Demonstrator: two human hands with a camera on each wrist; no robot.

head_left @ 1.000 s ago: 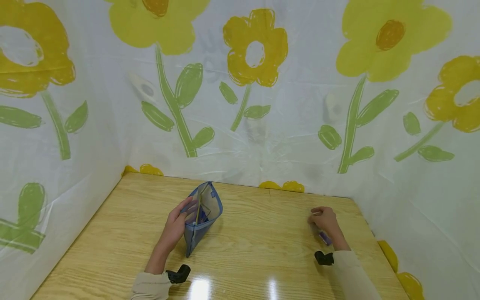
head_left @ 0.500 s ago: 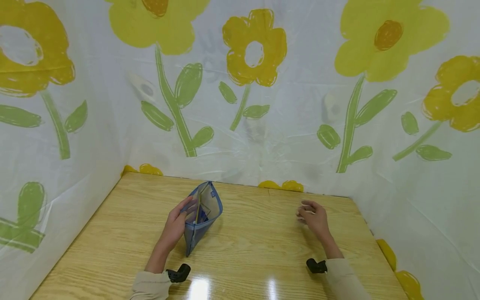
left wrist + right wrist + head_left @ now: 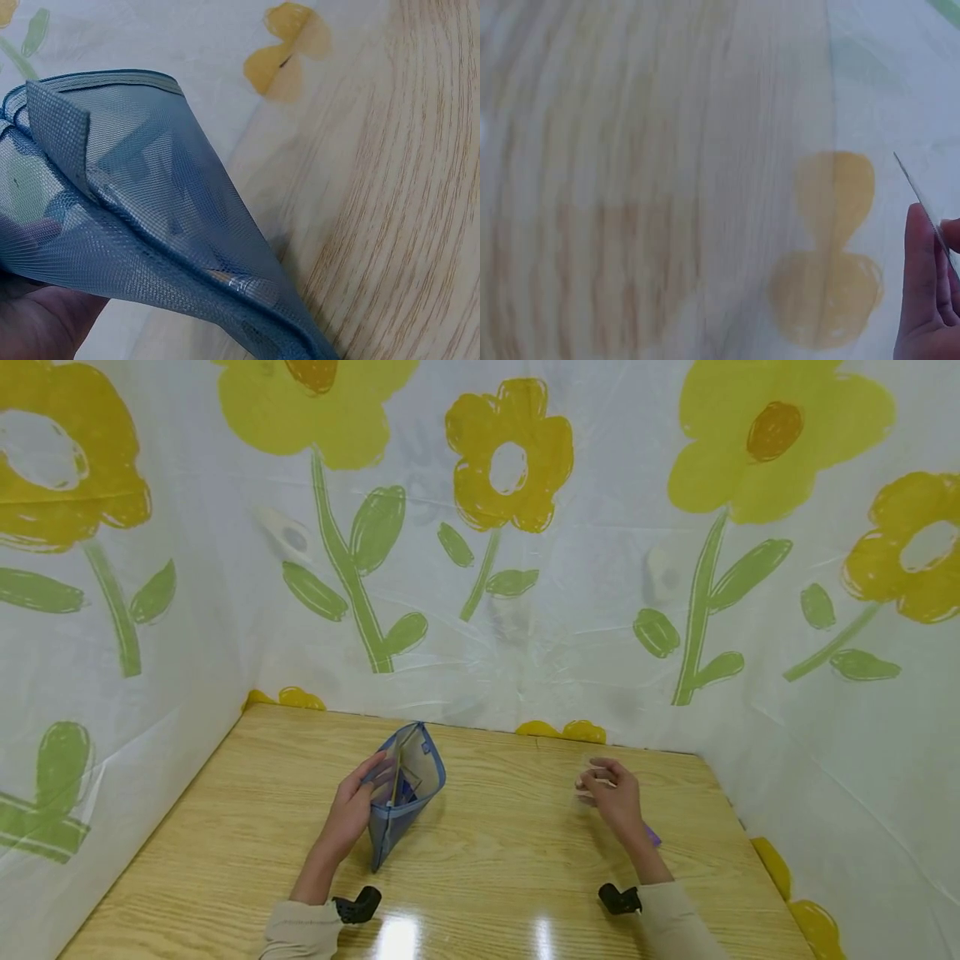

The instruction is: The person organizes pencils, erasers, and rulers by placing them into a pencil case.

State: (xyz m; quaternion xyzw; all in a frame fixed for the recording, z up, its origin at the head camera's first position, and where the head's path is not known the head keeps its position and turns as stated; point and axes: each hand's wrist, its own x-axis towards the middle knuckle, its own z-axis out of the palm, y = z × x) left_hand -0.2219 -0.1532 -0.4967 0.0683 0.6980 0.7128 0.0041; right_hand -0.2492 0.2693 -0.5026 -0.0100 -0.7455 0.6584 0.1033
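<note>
My left hand [image 3: 351,814] grips a blue mesh zip pouch [image 3: 401,827] by its left side, with fingers inside the gaping mouth. Dark blue items show inside it. In the left wrist view, blurred shapes appear through the mesh of the pouch [image 3: 187,172], and part of the left hand [image 3: 45,322] shows below. My right hand [image 3: 613,793] is raised over the table's right side, pinching a thin, clear flat piece. The right wrist view shows this thin flat piece [image 3: 917,187] nearly edge-on between the thumb and fingers of the right hand [image 3: 926,300]; its exact kind I cannot tell.
A small purple object [image 3: 652,835] lies on the wooden table [image 3: 495,852], partly behind the right forearm. White sheeting [image 3: 570,668] printed with yellow flowers walls in the back and both sides. Black wrist cameras sit at both cuffs.
My right hand has moved left from above the purple object, carrying the thin clear piece. That object now shows right of the forearm. The left hand and pouch hold still.
</note>
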